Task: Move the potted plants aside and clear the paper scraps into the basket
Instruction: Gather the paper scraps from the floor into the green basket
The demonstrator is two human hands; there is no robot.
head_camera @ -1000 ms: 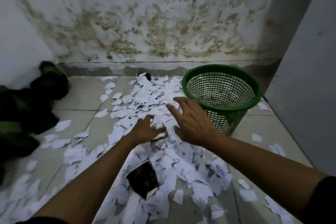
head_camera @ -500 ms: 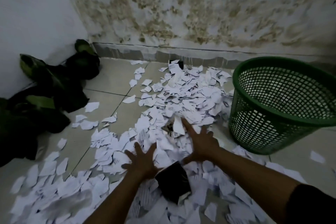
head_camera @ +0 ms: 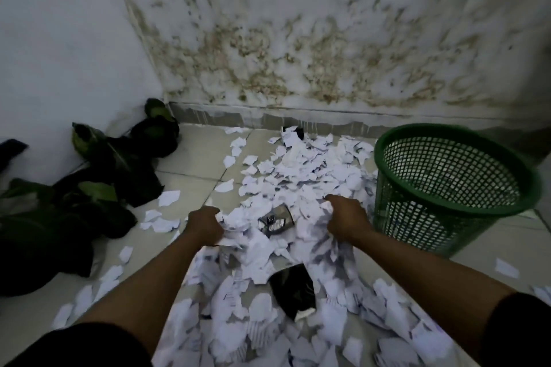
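Note:
White paper scraps [head_camera: 301, 176] lie in a wide heap across the tiled floor, from the back wall down to the bottom of the view. My left hand [head_camera: 204, 225] is closed on a bunch of scraps at the heap's left side. My right hand [head_camera: 346, 217] grips another bunch at its right side, close to the green mesh basket [head_camera: 453, 188]. The basket stands upright at the right. Dark potted plants [head_camera: 98, 182] with green leaves sit along the left wall.
A stained wall [head_camera: 298, 53] closes off the back, and a plain wall runs along the left. A black torn piece [head_camera: 295, 289] lies among the scraps between my forearms. A small silvery-black scrap [head_camera: 275, 222] sits between my hands.
Both hands went from flat and spread on the heap to fists closed on scraps. They have drawn apart, and the view has shifted, bringing the basket to the right.

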